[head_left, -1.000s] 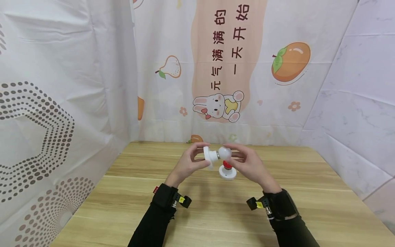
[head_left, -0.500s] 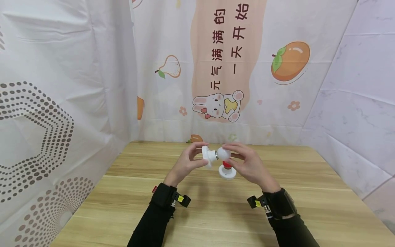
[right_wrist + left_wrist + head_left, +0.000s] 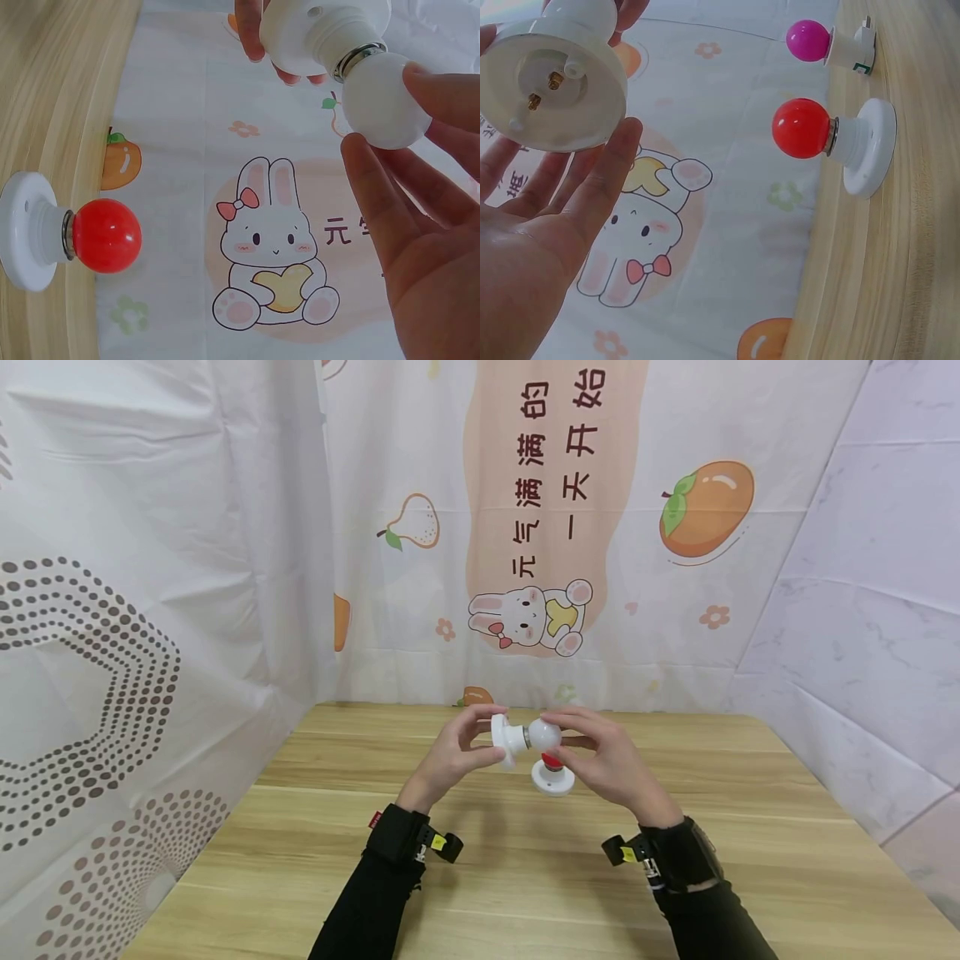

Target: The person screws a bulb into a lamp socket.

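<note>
My left hand (image 3: 453, 752) holds a white round lamp holder (image 3: 512, 739) by its flat base, raised above the table. In the left wrist view, the underside of this lamp holder (image 3: 551, 90) shows two brass screws. A white light bulb (image 3: 544, 735) sits at the mouth of the holder, with a strip of its metal collar showing between them. My right hand (image 3: 607, 764) pinches the glass between thumb and fingers. In the right wrist view, fingertips touch opposite sides of the white bulb (image 3: 386, 101). How deep the thread sits inside is hidden.
A red bulb (image 3: 801, 127) stands upright in a white lamp holder (image 3: 553, 781) on the wooden table (image 3: 525, 877), just behind my hands. Beyond it, in the left wrist view, is a pink bulb (image 3: 808, 40) in a white socket. A printed curtain (image 3: 405, 610) hangs behind the table.
The white bulb and lamp holder have shifted very slightly left and come more nearly level with each other. Both hands keep their holds; the red bulb has not moved.
</note>
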`<move>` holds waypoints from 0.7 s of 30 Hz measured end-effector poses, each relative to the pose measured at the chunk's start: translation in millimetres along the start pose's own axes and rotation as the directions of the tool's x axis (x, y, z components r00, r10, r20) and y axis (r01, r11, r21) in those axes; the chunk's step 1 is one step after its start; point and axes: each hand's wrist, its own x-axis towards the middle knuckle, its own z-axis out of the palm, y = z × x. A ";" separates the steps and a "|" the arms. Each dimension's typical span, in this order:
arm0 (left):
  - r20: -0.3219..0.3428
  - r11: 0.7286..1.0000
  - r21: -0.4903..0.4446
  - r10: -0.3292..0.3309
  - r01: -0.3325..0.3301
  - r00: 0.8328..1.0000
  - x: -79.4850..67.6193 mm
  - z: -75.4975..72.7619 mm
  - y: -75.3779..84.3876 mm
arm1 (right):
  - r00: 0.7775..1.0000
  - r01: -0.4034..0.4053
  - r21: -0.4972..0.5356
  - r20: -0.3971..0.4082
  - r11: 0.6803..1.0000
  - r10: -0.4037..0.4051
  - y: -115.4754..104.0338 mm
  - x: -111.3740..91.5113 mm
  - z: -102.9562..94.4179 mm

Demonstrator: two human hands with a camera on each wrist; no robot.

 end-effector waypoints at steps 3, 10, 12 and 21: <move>0.005 1.000 -0.004 0.007 -0.007 1.000 0.4 0.6 1.0 | 0.999 -0.052 0.037 0.003 0.998 0.052 -0.7 -0.3 -0.7; 0.016 1.000 -0.004 0.019 -0.019 1.000 1.6 2.0 1.5 | 0.985 -0.170 0.090 0.018 0.981 0.170 0.1 -0.4 -1.6; 0.016 1.000 0.000 0.019 -0.019 1.000 1.8 2.1 0.9 | 0.979 -0.203 0.082 0.022 0.976 0.202 0.6 -0.3 -1.6; 0.024 1.000 0.013 0.026 -0.026 0.999 2.7 2.8 0.7 | 0.946 -0.323 0.142 0.037 0.936 0.321 1.0 1.0 -0.9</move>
